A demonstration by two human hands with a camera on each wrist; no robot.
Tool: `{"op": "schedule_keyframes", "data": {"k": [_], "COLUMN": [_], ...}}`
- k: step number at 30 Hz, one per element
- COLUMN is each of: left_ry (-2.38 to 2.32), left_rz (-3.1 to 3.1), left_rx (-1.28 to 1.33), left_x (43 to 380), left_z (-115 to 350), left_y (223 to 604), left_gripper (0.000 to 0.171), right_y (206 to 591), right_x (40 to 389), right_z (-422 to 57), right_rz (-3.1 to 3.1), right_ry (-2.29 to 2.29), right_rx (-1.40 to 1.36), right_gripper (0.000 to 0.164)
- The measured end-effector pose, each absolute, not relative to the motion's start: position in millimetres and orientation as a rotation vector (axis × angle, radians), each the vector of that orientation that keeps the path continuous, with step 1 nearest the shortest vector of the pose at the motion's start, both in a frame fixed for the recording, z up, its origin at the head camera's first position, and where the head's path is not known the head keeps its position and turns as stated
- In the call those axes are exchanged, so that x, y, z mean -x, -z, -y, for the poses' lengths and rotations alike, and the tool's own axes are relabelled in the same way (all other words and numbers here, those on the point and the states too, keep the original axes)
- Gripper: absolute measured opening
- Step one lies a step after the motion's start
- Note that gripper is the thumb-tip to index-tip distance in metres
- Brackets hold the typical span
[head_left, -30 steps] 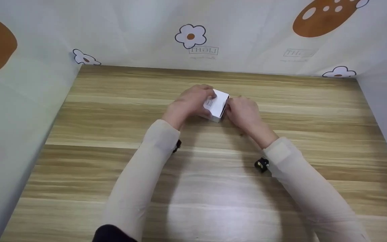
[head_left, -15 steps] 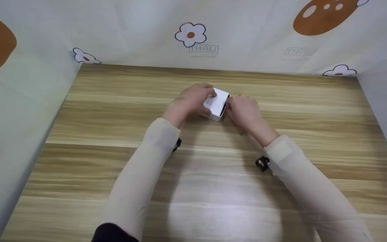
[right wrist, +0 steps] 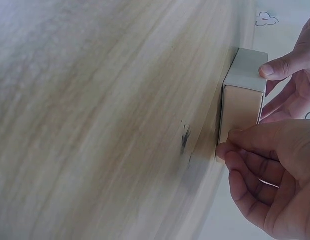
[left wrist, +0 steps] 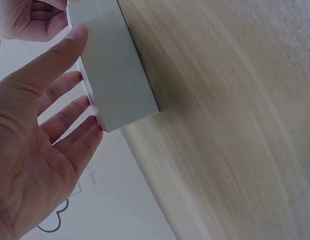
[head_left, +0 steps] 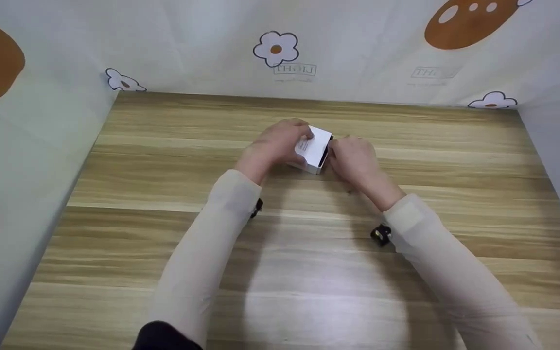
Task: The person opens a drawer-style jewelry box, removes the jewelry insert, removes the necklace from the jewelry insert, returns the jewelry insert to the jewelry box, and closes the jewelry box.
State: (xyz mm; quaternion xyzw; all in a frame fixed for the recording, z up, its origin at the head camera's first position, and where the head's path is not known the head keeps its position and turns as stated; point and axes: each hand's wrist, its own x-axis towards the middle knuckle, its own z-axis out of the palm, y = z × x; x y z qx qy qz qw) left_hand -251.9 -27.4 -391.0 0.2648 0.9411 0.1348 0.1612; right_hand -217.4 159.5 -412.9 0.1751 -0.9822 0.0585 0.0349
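A small white box (head_left: 320,145) with fine grey print on top lies on the wooden table, towards the back. My left hand (head_left: 276,145) grips it from the left; in the left wrist view the thumb lies along the near side of the box (left wrist: 115,70), with the fingers at its other side. At the right end, my right hand (head_left: 354,158) pinches with thumb and forefinger. The right wrist view shows a tan end face (right wrist: 240,107) framed by the white edges, with the thumb tip against it. A dark gap shows along that end from above.
Wood-grain table (head_left: 309,272) spreads around both arms. A pale curtain (head_left: 187,48) printed with flowers stands behind it and at the sides. Small black wrist cameras (head_left: 381,235) hang beneath the cuffs.
The dark gap at the box's right end has grown slightly wider, and the right hand has shifted a little rightward. The left hand keeps its grip on the box.
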Motion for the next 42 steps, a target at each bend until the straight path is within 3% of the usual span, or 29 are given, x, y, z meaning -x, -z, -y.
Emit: {"op": "schedule_keyframes", "data": {"k": [42], "left_ry": [-0.416], "left_rz": [-2.702], "left_rx": [-0.743], "left_x": [250], "left_z": [28], "left_y": [393], "left_gripper": [0.062], "right_y": [415], "right_x": [213], "right_z": [-171], "right_rz": [2.995], "right_ry": [-0.174], "right_rx": [-0.571], "right_gripper": [0.02]}}
